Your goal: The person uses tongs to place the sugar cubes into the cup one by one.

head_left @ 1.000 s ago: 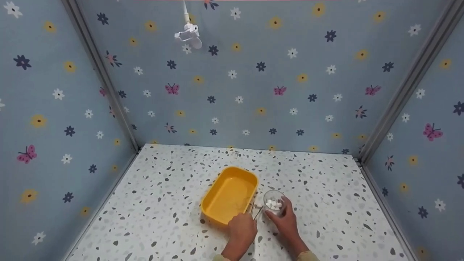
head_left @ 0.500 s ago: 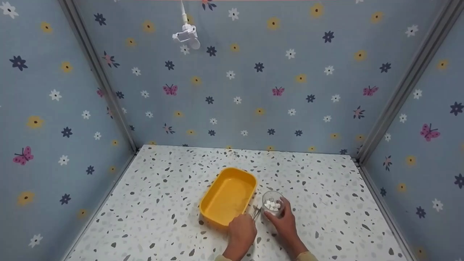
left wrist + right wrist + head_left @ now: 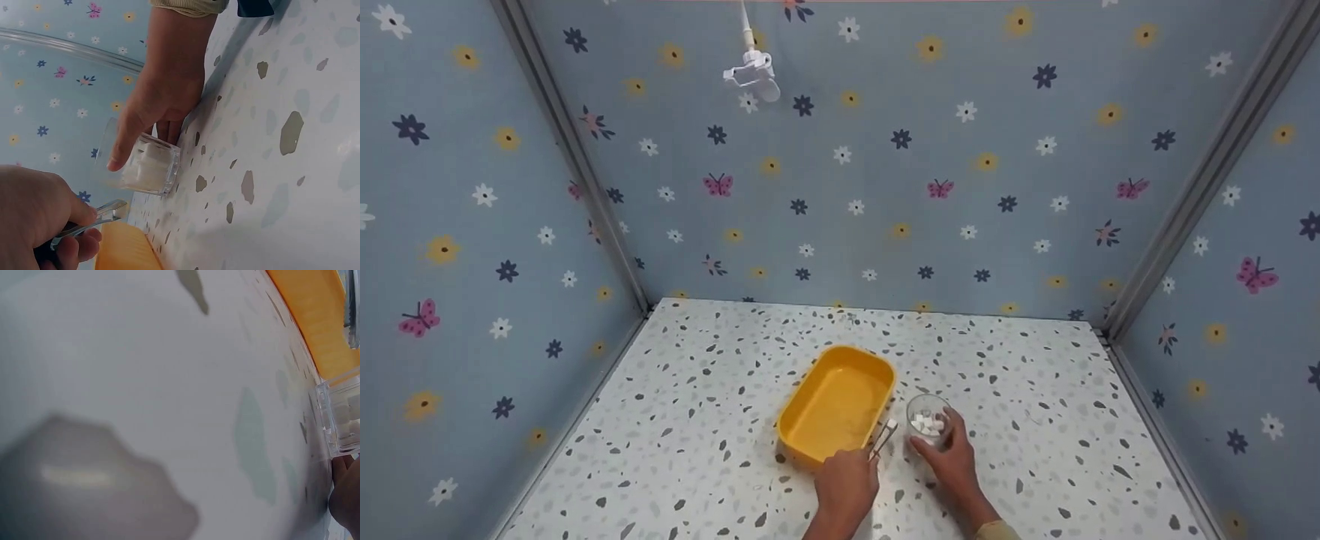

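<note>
My left hand [image 3: 844, 491] grips small metal tongs [image 3: 93, 220] beside the tray's right edge. A white cube [image 3: 891, 424], like a sugar cube, sits between the tong tips. My right hand [image 3: 958, 459] holds a clear glass [image 3: 924, 405] upright on the table, thumb and fingers around its side. Several white cubes [image 3: 928, 424] lie inside the glass; the left wrist view shows them stacked [image 3: 149, 166]. In the right wrist view only part of the glass [image 3: 337, 419] and of my right hand [image 3: 347, 498] shows at the right edge.
A yellow rectangular tray [image 3: 832, 409] stands left of the glass, its visible floor bare. The speckled white table [image 3: 697, 427] is bordered by flower-patterned walls [image 3: 885, 172]. A white clip-like holder [image 3: 754, 75] hangs by the back wall.
The tongs were at the glass's left side, spread and then closer together. Now my left hand has moved left, and a white cube shows in the tong tips. My right hand stays on the glass.
</note>
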Demonstrator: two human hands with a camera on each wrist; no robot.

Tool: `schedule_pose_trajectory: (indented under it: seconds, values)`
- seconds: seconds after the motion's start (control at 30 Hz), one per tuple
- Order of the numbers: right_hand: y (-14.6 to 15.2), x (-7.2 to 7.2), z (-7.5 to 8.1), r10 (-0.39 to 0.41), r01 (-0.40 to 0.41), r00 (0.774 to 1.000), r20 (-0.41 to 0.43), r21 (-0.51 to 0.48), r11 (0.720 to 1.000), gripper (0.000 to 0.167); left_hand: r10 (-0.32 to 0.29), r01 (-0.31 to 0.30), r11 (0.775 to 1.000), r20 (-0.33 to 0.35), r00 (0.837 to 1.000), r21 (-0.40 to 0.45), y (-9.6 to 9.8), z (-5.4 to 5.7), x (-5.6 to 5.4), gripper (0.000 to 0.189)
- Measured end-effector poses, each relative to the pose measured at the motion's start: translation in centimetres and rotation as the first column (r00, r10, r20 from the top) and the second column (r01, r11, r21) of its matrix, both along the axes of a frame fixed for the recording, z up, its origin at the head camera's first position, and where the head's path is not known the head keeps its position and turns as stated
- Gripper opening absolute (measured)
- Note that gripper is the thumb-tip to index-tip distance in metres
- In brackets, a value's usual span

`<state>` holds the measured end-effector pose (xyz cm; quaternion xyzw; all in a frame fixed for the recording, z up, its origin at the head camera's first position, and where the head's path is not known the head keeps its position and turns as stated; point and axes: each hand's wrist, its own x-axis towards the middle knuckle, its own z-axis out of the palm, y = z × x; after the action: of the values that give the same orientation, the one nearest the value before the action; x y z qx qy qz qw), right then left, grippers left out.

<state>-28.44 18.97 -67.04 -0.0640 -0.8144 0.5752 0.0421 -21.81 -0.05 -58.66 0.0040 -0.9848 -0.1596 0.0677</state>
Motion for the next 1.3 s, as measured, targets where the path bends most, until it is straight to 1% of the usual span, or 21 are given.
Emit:
schedule_pose_trajectory:
  seconds: [0.1,0.17,0.2,0.27,0.37,0.47,0.57,0.7,0.8,0.93,1.0,1.17,1.2,1.3]
  values:
    - [0.0,0.0,-0.1,-0.002,0.002,1.0,-0.014,-0.006,1.0,0.095,-0.052,0.06,0.994,-0.095,0.994,0.087,-1.0,0.5,0.3,0.025]
    - [0.0,0.0,-0.1,-0.004,0.004,1.0,-0.012,0.0,1.0,0.094,-0.09,0.109,0.986,-0.143,0.986,0.128,-1.8,1.0,0.3,0.026]
    - [0.0,0.0,-0.1,-0.003,0.003,1.0,-0.011,-0.002,1.0,0.094,-0.107,0.13,0.981,-0.155,0.982,0.146,-2.2,1.3,0.3,0.026]
    - [0.0,0.0,0.0,-0.003,0.003,1.0,-0.01,-0.007,1.0,0.093,-0.147,0.173,0.97,-0.157,0.977,0.169,-2.9,2.0,-0.1,0.028]
    - [0.1,0.0,0.2,-0.004,0.004,1.0,-0.01,-0.018,1.0,0.092,-0.204,0.233,0.951,-0.152,0.967,0.205,-3.6,2.9,-0.7,0.02]
    - [0.1,0.1,0.2,0.001,-0.002,1.0,-0.023,-0.035,0.999,0.091,-0.25,0.279,0.934,-0.151,0.956,0.224,-3.8,3.5,-1.3,0.016]
    - [0.1,0.0,0.1,0.012,-0.013,1.0,-0.029,-0.043,0.999,0.09,-0.294,0.327,0.917,-0.168,0.941,0.227,-3.5,3.8,-2.0,0.016]
    - [0.1,0.0,0.0,0.015,-0.016,1.0,-0.018,-0.038,0.999,0.089,-0.336,0.37,0.904,-0.179,0.925,0.214,-2.5,3.7,-2.9,0.019]
    - [0.1,0.1,-0.1,0.012,-0.012,1.0,-0.018,-0.049,0.999,0.087,-0.344,0.379,0.907,-0.194,0.919,0.184,-1.8,3.4,-3.4,0.021]
    - [0.3,0.2,-0.3,0.0,-0.002,1.0,-0.03,-0.052,0.999,0.086,-0.352,0.381,0.912,-0.189,0.917,0.15,-0.9,3.1,-4.1,0.024]
    - [0.2,0.2,-0.3,-0.005,0.004,0.999,-0.033,-0.047,0.999,0.088,-0.352,0.379,0.914,-0.178,0.919,0.146,-0.6,2.9,-4.3,0.025]
    - [-0.1,0.2,0.0,0.012,-0.013,0.999,-0.053,-0.029,0.999,0.094,-0.322,0.347,0.929,-0.175,0.93,0.132,-0.5,3.1,-4.9,0.021]
    - [0.0,0.1,0.1,0.014,-0.015,0.998,-0.054,-0.024,1.0,0.094,-0.318,0.342,0.931,-0.178,0.931,0.128,-0.5,3.1,-5.0,0.02]
    - [0.2,0.1,0.1,0.005,-0.006,0.999,-0.051,-0.014,1.0,0.095,-0.324,0.349,0.929,-0.181,0.928,0.127,-0.4,3.2,-5.2,0.02]
